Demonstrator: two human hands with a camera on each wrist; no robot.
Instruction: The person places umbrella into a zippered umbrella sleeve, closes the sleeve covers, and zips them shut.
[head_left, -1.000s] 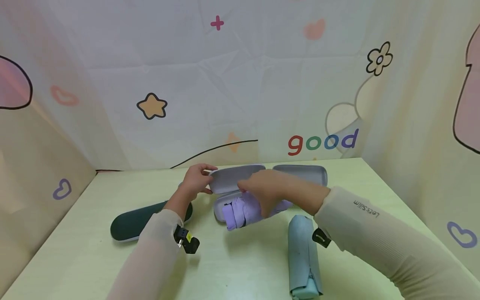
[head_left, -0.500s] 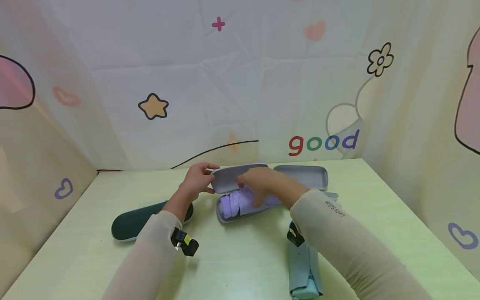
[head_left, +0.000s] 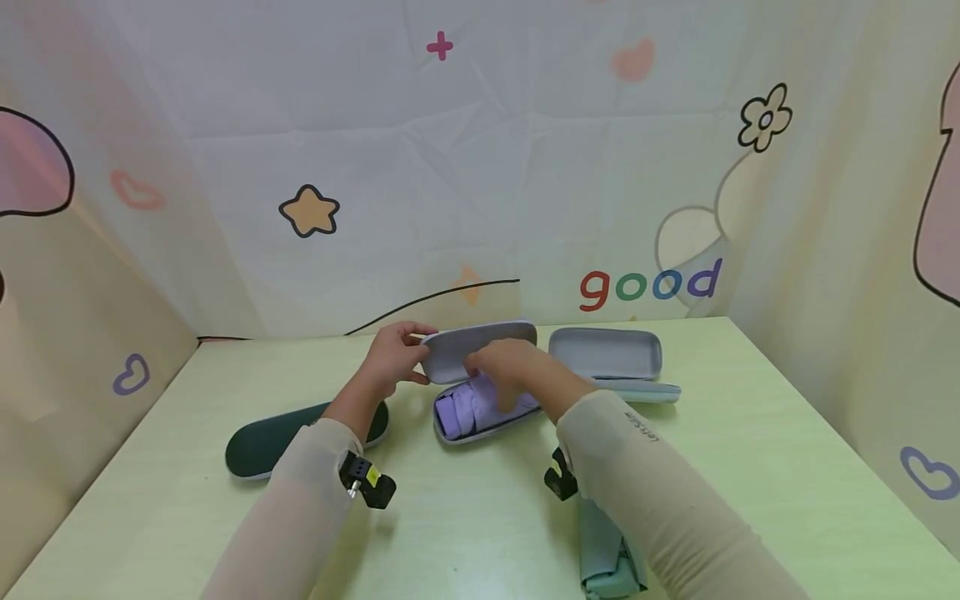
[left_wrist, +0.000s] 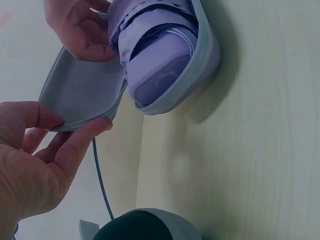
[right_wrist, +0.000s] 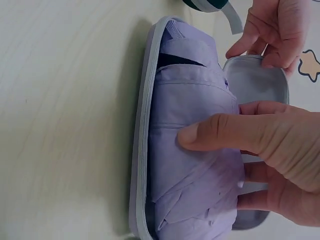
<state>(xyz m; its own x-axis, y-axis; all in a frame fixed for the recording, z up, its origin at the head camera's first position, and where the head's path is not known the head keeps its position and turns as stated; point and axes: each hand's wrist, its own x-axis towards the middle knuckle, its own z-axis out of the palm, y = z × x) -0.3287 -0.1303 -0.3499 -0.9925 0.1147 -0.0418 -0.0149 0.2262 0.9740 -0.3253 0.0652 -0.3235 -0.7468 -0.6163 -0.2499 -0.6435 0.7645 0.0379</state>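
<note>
A folded lilac umbrella (head_left: 459, 412) lies in the lower half of a lilac hard case (right_wrist: 142, 135), whose zip edge runs around it. My right hand (head_left: 510, 367) holds the umbrella from above. In the right wrist view its thumb rests on the near face and the other fingers reach behind. My left hand (head_left: 393, 358) pinches the left end of the case's raised lid (left_wrist: 85, 95), grey inside, between thumb and fingers. My right hand and forearm hide the right end of case and umbrella.
A dark green case (head_left: 273, 440) lies shut at the left, partly behind my left forearm. Another case (head_left: 607, 353), grey inside and pale teal outside, stands open at the back right. A teal folded umbrella (head_left: 611, 554) lies at the front, partly under my right sleeve.
My right hand has lowered the lilac umbrella, moving left and away from me, from in front of the case into its lower half. My left hand keeps hold of the lid.
</note>
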